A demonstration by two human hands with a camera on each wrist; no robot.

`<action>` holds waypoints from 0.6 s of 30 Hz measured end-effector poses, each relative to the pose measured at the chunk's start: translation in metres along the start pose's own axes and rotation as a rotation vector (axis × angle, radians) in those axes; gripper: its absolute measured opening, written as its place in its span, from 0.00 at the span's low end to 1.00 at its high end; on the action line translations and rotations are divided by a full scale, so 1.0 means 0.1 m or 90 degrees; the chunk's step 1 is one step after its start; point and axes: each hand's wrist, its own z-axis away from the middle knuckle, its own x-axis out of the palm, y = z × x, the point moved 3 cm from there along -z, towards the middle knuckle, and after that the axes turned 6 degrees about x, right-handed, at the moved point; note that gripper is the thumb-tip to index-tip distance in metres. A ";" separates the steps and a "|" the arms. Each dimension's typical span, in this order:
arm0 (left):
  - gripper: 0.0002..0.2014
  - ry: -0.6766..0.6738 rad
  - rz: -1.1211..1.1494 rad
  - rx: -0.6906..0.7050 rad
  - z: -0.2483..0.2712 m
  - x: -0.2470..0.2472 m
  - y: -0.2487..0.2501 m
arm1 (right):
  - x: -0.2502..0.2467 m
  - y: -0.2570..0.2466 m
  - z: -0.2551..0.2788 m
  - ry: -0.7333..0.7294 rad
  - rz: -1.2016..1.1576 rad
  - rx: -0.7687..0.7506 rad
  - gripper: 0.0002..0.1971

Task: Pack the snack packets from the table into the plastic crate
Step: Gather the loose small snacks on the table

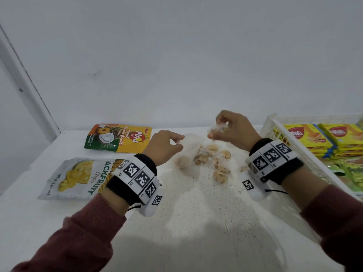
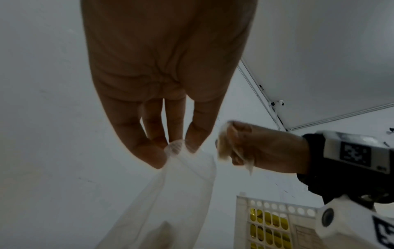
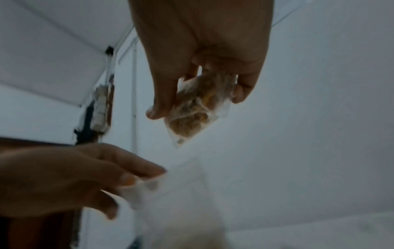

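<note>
- Pinching rim of clear bag (image 1: pixel 189 148) w/ left hand (image 1: pixel 164 147), thumb and fingertips (image 2: pixel 149 151) clamped on the plastic, bag mouth held up off table (image 1: pixel 196 222).
- Gripping a few small wrapped snacks (image 3: pixel 196 107) in right hand (image 1: pixel 232 127), fingers curled round them, poised above and just right of bag mouth.
- Lying loose on table beside bag: more small snacks (image 1: pixel 218 165); prob. some already inside bag, view too hazy to be sure.
- Sitting flat at left, untouched: pineapple biscuit packet (image 1: pixel 117 137), jackfruit chips packet (image 1: pixel 78 178).
- Already holding yellow wafer packs (image 1: pixel 318 137) and green packets: white crate (image 1: pixel 275 122), at right edge.
- Judged roughly halfway: crate part-filled; loose snacks, bag and both big packets left to go in.
</note>
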 end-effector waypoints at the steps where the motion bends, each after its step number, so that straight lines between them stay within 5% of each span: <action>1: 0.14 0.003 0.004 0.001 0.00 0.01 0.00 | 0.02 -0.13 0.00 0.011 -0.081 -0.030 0.16; 4: 0.15 0.003 0.022 0.000 0.00 0.01 0.00 | 0.21 -0.32 0.02 0.016 -0.166 -0.052 0.14; 13: 0.13 0.011 0.088 -0.004 0.00 0.00 -0.04 | 0.50 -0.15 0.01 -0.044 0.058 0.014 0.20; 18: 0.14 0.013 0.098 -0.011 -0.03 0.01 -0.07 | 0.33 -0.33 -0.04 -0.018 -0.198 0.004 0.06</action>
